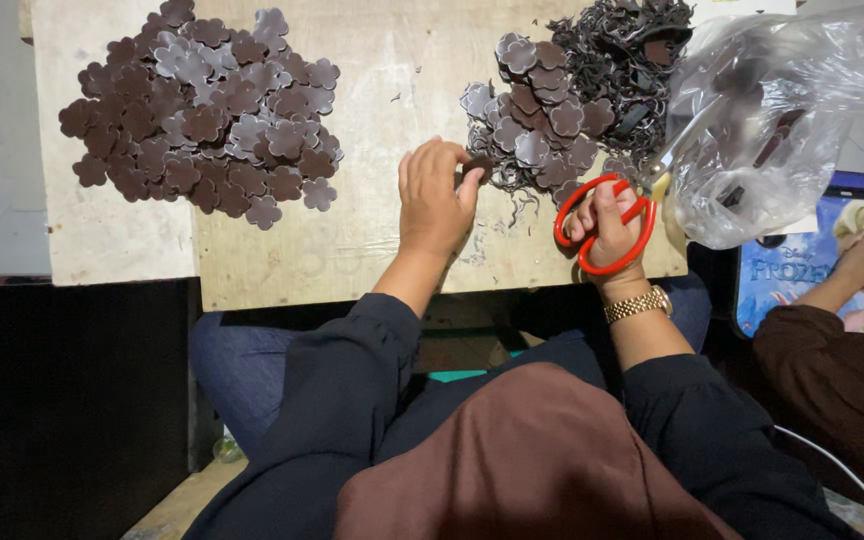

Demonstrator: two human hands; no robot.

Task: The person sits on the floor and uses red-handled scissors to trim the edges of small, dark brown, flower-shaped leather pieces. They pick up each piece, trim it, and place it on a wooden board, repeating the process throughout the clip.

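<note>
On rough plywood (352,240), left hand (435,200) pinches a brown flower-shaped cutout (476,166); right hand (612,228) grips red-handled scissors (607,225).

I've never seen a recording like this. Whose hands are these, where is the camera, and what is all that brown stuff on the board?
There is no machine here: a person works with two bare hands, and the one picture comes from a camera worn on the head, looking down past the lap. A wooden board lies across the knees. The left hand pinches a small dark piece at its fingertips. The right hand has fingers through the handles of red-handled scissors and wears a gold wristwatch. On the board's left lies a big heap of brown flower-shaped cutouts; in front of the hands sits a smaller heap, with tangled dark offcuts behind it. A clear plastic bag lies at the right. At the far right edge, another person's arm shows.
</note>
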